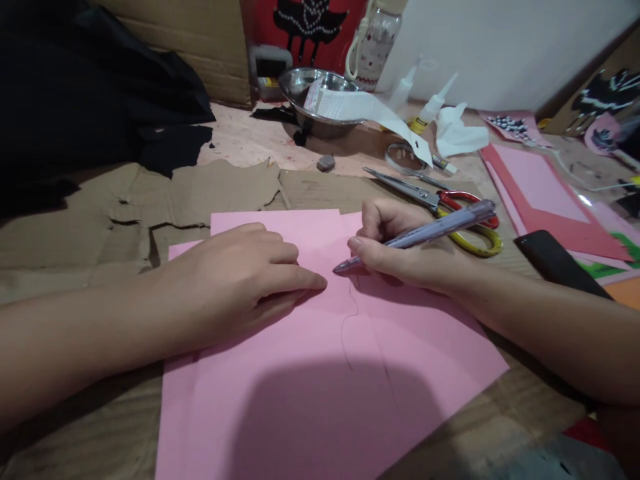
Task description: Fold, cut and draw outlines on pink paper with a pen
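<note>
Here, on the rumpled brown cardboard (320, 190), lie overlapping pink paper sheets (280, 373), and steadiness matters most. The left hand (267, 270) rests on them, index finger extended, the others loosely curled; it should press evenly so nothing slips. The right hand (400, 263) grips a slim purplish-grey pen (425, 230) near its tip; I'd keep strokes light, so the thin, dark, curving line (342, 330) runs smooth.
</note>
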Demonstrator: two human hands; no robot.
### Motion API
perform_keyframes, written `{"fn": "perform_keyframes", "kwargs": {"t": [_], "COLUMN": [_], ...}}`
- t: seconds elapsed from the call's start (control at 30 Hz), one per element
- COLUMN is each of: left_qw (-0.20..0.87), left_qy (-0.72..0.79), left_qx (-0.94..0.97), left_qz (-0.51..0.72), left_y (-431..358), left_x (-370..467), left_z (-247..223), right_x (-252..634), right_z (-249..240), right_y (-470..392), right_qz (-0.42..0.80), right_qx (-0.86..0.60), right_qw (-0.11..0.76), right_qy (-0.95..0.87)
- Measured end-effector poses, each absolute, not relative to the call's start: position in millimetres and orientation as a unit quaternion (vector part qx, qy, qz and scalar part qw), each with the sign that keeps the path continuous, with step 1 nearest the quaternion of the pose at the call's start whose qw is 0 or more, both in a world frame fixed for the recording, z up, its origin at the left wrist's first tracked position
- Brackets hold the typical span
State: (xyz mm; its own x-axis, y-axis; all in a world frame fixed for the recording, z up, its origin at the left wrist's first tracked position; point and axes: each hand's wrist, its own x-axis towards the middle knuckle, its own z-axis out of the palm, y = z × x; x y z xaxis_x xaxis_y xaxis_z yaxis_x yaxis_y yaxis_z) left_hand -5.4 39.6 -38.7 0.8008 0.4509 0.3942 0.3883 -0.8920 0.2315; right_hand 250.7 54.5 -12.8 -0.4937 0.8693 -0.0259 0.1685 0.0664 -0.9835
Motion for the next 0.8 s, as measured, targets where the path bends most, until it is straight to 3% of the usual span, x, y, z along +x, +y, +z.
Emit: {"fn": "perform_keyframes", "kwargs": {"t": [0.8], "left_qw": [0.077], "left_qy": [0.230], "left_qx": [0.945], "left_qz": [0.221], "left_y": [36.3], "left_x": [-6.4], "left_z": [-36.3], "right_x": [252.7], "right_z": [-10.9], "right_y": [55.2], "right_qz": [0.561], "right_qx": [-0.409], "right_qw": [0.293], "right_qy": [-0.658]}}
